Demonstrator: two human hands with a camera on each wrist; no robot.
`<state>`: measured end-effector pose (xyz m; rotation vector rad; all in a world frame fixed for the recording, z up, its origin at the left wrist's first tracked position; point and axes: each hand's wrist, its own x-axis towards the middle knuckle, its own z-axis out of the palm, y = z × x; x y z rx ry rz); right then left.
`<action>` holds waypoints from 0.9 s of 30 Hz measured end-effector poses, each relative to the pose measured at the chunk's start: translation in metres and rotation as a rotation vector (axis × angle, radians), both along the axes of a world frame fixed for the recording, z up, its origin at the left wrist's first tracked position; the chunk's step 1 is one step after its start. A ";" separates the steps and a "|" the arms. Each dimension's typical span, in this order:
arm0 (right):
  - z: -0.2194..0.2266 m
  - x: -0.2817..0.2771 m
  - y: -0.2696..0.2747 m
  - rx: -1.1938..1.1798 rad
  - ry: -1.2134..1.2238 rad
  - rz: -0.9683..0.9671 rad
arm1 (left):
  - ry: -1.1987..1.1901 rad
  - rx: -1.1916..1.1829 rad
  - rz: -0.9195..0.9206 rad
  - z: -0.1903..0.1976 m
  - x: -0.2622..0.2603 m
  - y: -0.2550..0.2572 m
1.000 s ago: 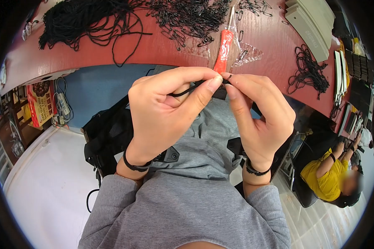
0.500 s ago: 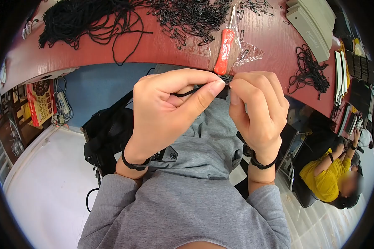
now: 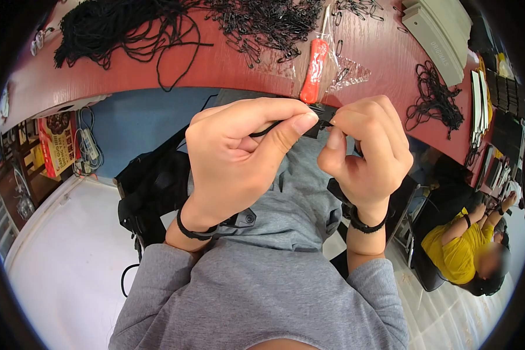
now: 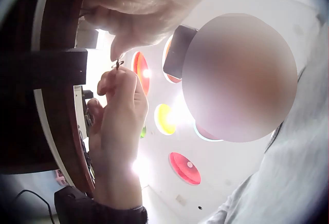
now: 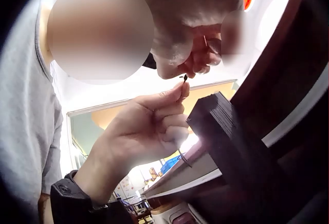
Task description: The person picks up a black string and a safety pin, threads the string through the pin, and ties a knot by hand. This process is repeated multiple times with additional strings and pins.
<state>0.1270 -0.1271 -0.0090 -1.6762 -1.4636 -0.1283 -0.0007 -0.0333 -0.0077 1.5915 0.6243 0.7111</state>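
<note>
In the head view my left hand (image 3: 233, 157) pinches a thin black cord (image 3: 263, 132) between thumb and index fingertip, and part of the cord curves back under the fingers. My right hand (image 3: 370, 154), with its fingers curled, has its index fingertip right at the short cord end that pokes out past the left thumb. A tiny dark knot or loop (image 4: 118, 64) shows between both sets of fingertips in the left wrist view. The right wrist view has the same small dark piece (image 5: 185, 78) just above the left fingertips. Both hands are held in front of the table's edge, over the lap.
On the red table (image 3: 128, 83) lie a bundle of black cords (image 3: 111, 29), a heap of black safety pins (image 3: 268, 26), a red-handled tool (image 3: 314, 73) by clear plastic, and a cord tangle (image 3: 431, 99). A grey box (image 3: 437, 44) stands right. A person in yellow (image 3: 449, 251) sits far right.
My right hand has drawn back from the left fingertips, and its fingers have shifted their hold by the cord end. The left hand keeps its pinch, nearly still.
</note>
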 end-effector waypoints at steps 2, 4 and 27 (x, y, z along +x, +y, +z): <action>0.002 -0.001 -0.001 -0.032 0.037 -0.017 | 0.034 -0.023 -0.014 0.005 -0.001 -0.001; 0.003 0.000 -0.001 -0.042 0.081 -0.001 | 0.069 -0.045 -0.027 0.005 -0.001 -0.001; 0.027 0.095 -0.094 -0.390 0.002 -1.025 | -0.068 0.169 0.668 0.002 -0.026 0.061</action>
